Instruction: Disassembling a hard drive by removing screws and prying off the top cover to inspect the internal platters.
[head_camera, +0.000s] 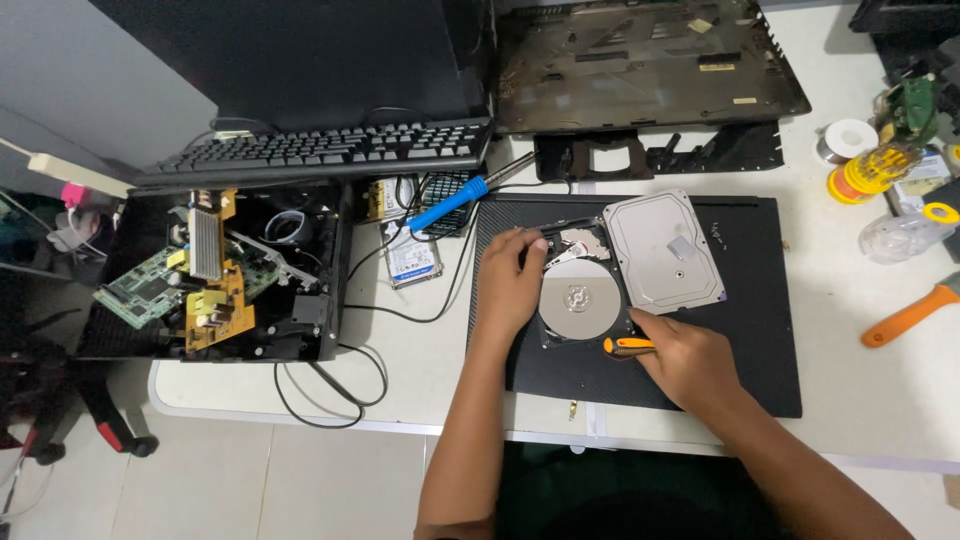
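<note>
Far to the left of the left hand (507, 285) sits an opened black device case (215, 275) with green and yellow circuit boards (190, 285) inside; a black keyboard (320, 150) lies above it. Between that case and the left hand are loose black cables (330, 390), a small bare drive with a white and blue label (412, 258), and a blue-handled tool (447, 203) pointing up and away. The left hand rests palm down on the left edge of an opened hard disk drive (578, 295), fingers together, steadying it. The drive lies on a closed black laptop (750, 330), its shiny platter (575, 310) exposed between the two hands. Its silver cover (662, 250) lies just above the right hand, touching the drive's right side. The right hand (685, 358) is closed around an orange and black screwdriver (628, 346), tip at the drive's lower right edge. Well right of it lie an orange-handled tool (908, 318) and a solder spool (845, 138).
</note>
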